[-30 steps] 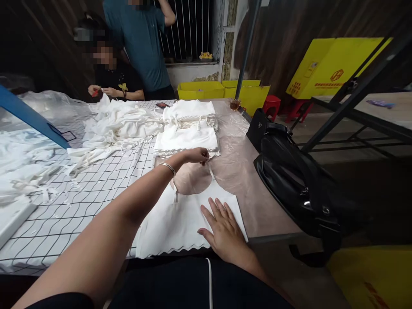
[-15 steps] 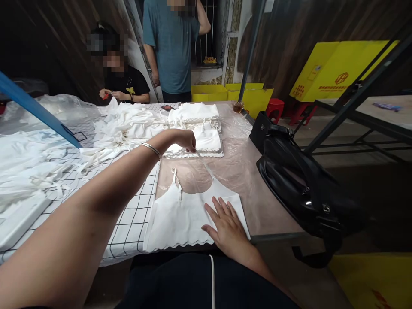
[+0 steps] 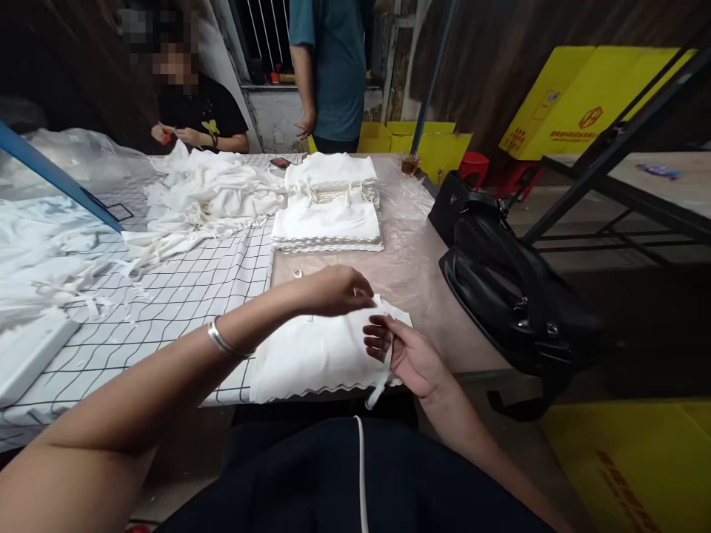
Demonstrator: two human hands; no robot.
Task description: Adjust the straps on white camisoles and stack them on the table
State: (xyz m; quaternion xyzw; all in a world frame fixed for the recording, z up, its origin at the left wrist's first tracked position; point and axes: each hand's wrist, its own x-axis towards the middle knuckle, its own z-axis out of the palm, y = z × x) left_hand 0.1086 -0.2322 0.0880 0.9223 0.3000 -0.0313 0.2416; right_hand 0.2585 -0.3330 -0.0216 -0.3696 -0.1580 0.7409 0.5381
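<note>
Lying flat at the near edge of the desk (image 3: 444,311): a thin white fabric camisole with a scalloped hem (image 3: 311,359), folded over. Light, limp, likely to slump and crease if lifted by 1 corner. Left hand (image 3: 333,290) resting on its top edge, fingers together, pinching the cloth. Right hand (image 3: 408,355) at the right side, fingers curled on a narrow white strap (image 3: 378,391). Best taken at both folded edges, 2 hands spread. Beyond, a neat stack of folded white tops (image 3: 327,222).
</note>
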